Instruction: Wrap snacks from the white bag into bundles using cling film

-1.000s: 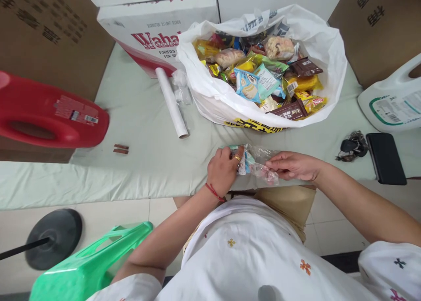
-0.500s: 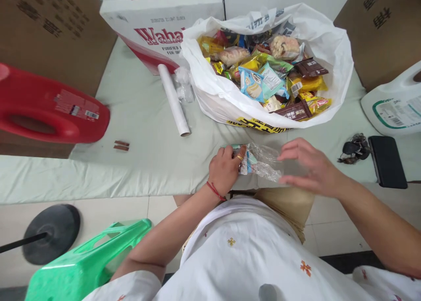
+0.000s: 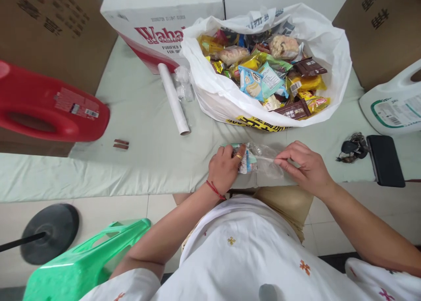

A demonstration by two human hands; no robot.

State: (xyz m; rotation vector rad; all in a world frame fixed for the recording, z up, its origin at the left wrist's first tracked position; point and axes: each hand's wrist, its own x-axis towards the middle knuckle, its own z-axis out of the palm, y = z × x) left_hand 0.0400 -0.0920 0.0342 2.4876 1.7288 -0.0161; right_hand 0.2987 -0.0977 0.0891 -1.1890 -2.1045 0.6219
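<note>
Near the table's front edge lies a clear plastic bag (image 3: pixel 268 165) with small coloured snack packets (image 3: pixel 244 160) in its left end. My left hand (image 3: pixel 225 167) is closed over that end, thumb on top, and hides part of the packets. At the bag's right end my right hand (image 3: pixel 304 167) pinches the clear film between thumb and fingers, drawing it into a narrow fold. Just beyond both hands stands a large white plastic bag (image 3: pixel 210 97), wide at the top and full of wrapped snacks (image 3: pixel 253 82).
A white cardboard roll (image 3: pixel 173 99) and crumpled clear plastic (image 3: pixel 184 84) lie left of the white bag. A red jug (image 3: pixel 75 104) stands at left, with two brown strips (image 3: pixel 121 144) beside it. Keys (image 3: pixel 353 148), a black phone (image 3: pixel 386 161) and a white jug (image 3: pixel 394 104) are at right.
My right hand has moved slightly left and closed its spread fingers onto the clear bag's right end. My left hand has stayed in place on the packets.
</note>
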